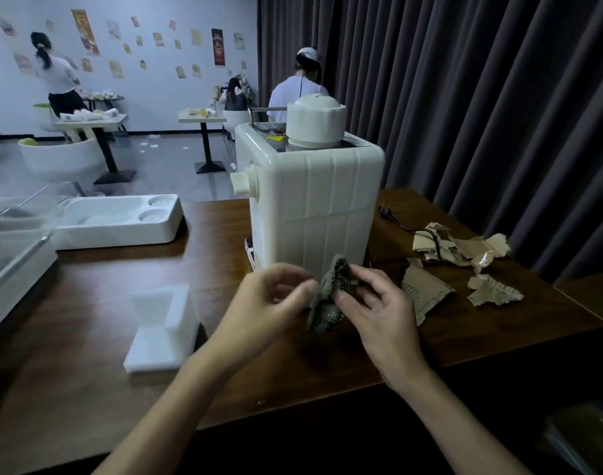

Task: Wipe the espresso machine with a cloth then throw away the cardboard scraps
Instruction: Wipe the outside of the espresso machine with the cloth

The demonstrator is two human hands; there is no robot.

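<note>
Espresso machine [313,207], cream-white ribbed plastic, stands upright mid-bench, directly beyond both hands. On the brown wooden bench [87,337]: white moulded tray [114,234], contents not discernible; white foam block [162,330]; left hand [272,303], fingers curled, pinching the dark patterned cloth [330,296]; right hand [379,313] pinching its other edge. Cloth hangs just before the machine's lower face. Torn brown cardboard scraps [464,255] lie rightward, nearer the right hand.
</note>
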